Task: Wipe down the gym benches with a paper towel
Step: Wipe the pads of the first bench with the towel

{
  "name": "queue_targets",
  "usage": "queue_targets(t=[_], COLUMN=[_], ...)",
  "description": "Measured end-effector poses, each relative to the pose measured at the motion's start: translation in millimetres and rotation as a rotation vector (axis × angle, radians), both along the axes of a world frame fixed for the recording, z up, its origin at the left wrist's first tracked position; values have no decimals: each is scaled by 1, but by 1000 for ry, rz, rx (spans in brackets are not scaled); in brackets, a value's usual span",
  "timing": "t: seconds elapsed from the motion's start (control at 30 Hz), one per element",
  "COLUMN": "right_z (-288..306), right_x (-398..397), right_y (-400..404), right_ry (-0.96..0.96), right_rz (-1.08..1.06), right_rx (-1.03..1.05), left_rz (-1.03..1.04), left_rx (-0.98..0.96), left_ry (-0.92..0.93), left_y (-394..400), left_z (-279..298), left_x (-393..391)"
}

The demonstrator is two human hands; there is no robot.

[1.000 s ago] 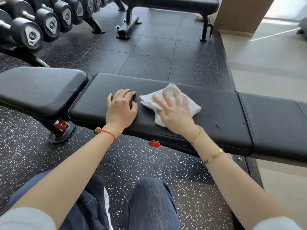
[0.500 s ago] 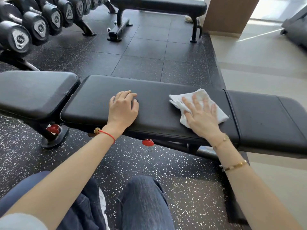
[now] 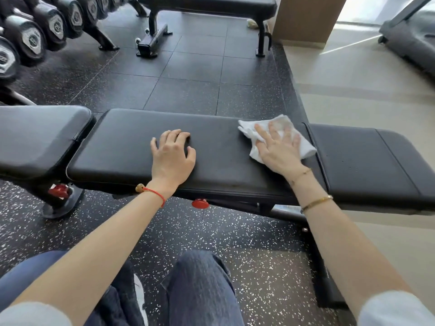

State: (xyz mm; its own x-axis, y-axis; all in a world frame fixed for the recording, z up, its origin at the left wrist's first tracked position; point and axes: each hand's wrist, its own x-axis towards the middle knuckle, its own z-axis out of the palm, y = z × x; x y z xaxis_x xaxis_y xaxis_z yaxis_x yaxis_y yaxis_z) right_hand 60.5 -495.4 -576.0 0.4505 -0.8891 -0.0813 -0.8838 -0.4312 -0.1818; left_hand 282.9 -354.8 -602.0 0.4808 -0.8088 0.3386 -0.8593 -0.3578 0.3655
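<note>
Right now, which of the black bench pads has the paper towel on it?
The middle pad, where both hands rest. The right hand presses the paper towel flat at its right end; the left pad and right pad are bare.

The bench [image 3: 141, 147] across the middle of the frame has smooth black padding like vinyl, with a dull sheen. The paper towel [image 3: 306, 149] on it is white, soft and crumpled. The floor [image 3: 211, 231] below looks like rough, matt black rubber with white flecks. The dumbbells [image 3: 30, 38] at upper left have slightly glossy black heads.
</note>
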Motion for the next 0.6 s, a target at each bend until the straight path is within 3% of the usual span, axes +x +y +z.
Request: queue_targets(t=[0.17,0.33,0.47,0.6], right_z=[-13,-13,0,-9], right_x=[-18,-67,-33,37], right_y=[74,52,4,54], right_ry=[-38,19,54,96], right_rz=[283,126,-56,151], right_rx=[-72,-117,-66,-176], left_rz=[-10,-16,0,13], left_rx=[-8,7,7,-11], left_ry=[-3,-11,-13,-2], left_y=[2,3,1,0], left_z=[-2,-3,-1,1], left_x=[3,4,0,-2])
